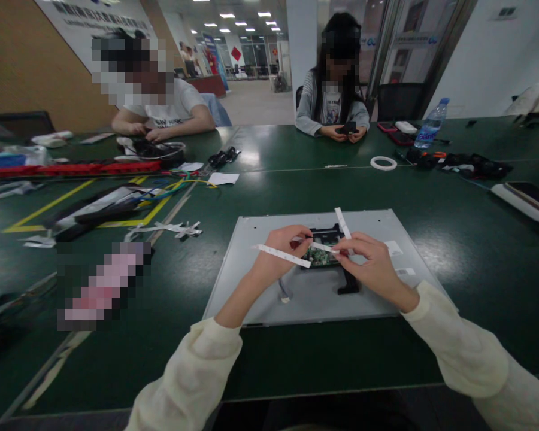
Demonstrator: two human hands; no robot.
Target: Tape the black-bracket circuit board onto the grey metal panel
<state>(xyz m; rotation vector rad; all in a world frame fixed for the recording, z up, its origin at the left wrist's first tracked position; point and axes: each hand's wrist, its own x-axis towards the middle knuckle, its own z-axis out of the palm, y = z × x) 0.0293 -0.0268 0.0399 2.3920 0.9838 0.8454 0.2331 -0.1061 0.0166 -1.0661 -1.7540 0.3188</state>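
Observation:
My left hand (pixel 278 248) and my right hand (pixel 371 263) are held close together above a green circuit board (pixel 322 258). A short white strip of tape (pixel 322 246) stretches between their pinched fingertips. Across the back of my left hand lies a second white strip (pixel 285 256). Another strip (pixel 341 221) stands up from the fingers of my right hand. The board sits in a black bracket (pixel 350 284) on a flat grey panel (pixel 247 299). My fingers hide part of the board. A short cable with a connector (pixel 285 294) rests on the panel, left of the bracket.
On the green table, crumpled tape strips (pixel 175 228) and a blurred pink item (pixel 105 284) lie left. A tape roll (pixel 383 163), water bottle (pixel 432 124) and phone (pixel 532 199) are right. Two people sit opposite; a red strip (pixel 81 169) and cables lie far left.

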